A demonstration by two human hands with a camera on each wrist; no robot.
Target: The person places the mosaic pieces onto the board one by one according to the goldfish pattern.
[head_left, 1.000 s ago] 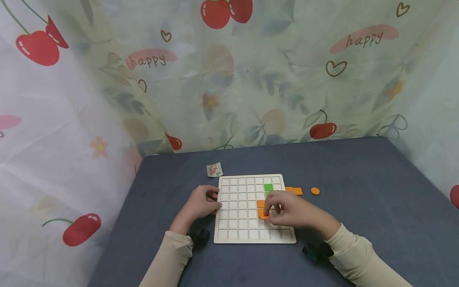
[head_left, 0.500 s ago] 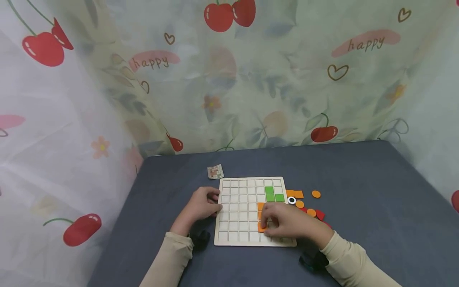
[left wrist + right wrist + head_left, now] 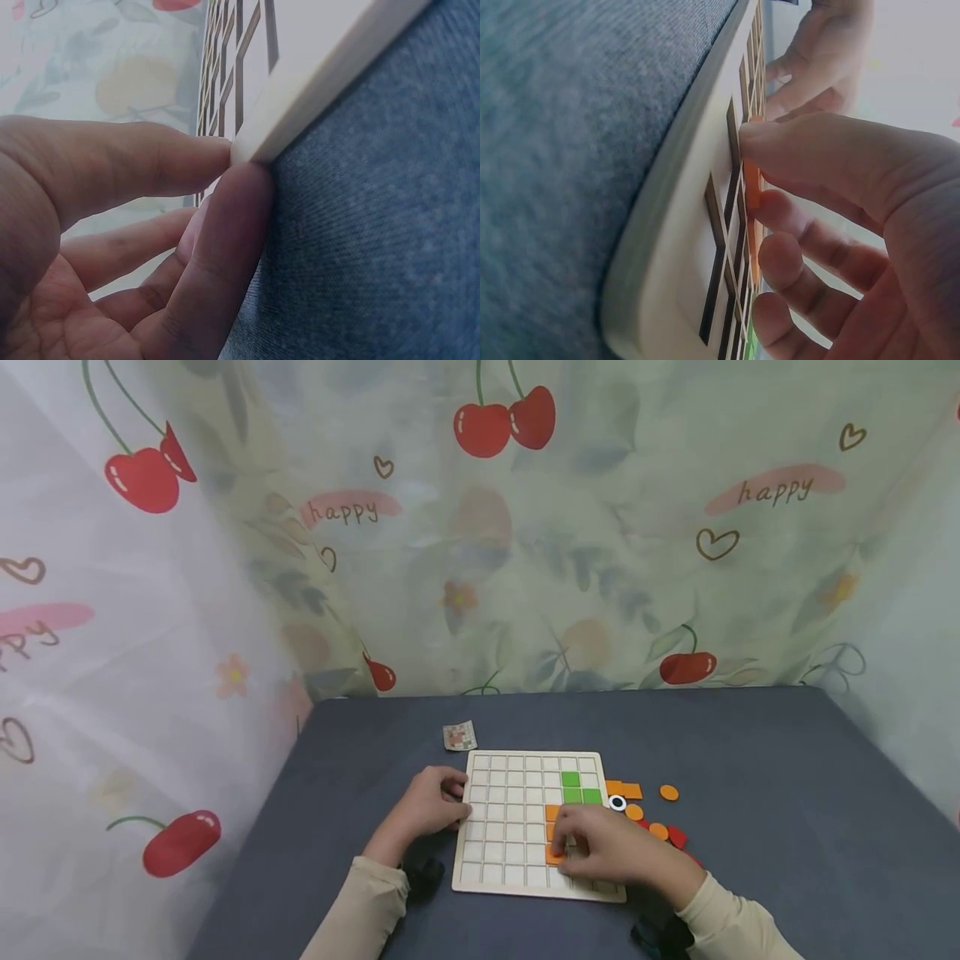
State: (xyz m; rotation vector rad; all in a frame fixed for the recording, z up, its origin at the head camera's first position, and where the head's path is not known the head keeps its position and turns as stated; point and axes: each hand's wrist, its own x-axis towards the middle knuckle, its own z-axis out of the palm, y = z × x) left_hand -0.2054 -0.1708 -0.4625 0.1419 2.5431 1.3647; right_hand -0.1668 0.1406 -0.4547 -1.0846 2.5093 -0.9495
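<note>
A pale wooden grid board (image 3: 491, 852) lies on the dark table. My left hand (image 3: 426, 806) holds its left edge between thumb and fingers; the left wrist view shows the fingertips against the wooden rim (image 3: 289, 112). Over the board's right half, my right hand (image 3: 611, 845) pinches an orange tile (image 3: 553, 855) in a cell, thumb and index finger at its sides. That tile sits lowest in a short column with other orange tiles (image 3: 551, 813), partly hidden by the fingers. Green tiles (image 3: 572, 795) fill an L-shape of cells farther up.
Right of the board lie orange rectangles (image 3: 632, 791), orange discs (image 3: 668, 793), a white ring-shaped piece with a dark centre (image 3: 617, 803) and red pieces (image 3: 677, 837), partly behind the right hand. A small patterned card (image 3: 459, 736) lies beyond the board's far left corner.
My right hand has moved toward the board's near side, bringing the orange tile below the other orange ones. The left hand stays at the edge. The head view has tilted up somewhat.
</note>
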